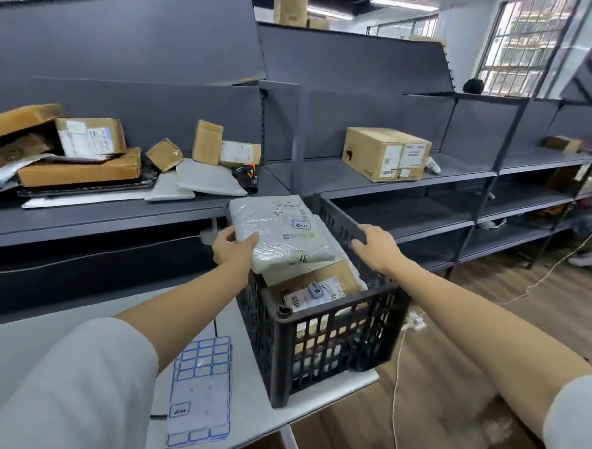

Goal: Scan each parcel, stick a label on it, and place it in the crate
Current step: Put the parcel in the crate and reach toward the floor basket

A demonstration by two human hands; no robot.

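White parcel (pixel 281 235) gripped by left hand (pixel 232 250) fingers.

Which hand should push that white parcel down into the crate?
The left hand, probably. It already grips the white bubble-wrap parcel at its near edge, over the black crate. The right hand is busy holding the crate's right rim and does not touch the parcel.

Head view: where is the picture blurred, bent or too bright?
Head view: the window is blown out by daylight; shelf edges curve from wide-angle distortion; the near sleeves and floor are soft; print on the white parcel is unreadable.
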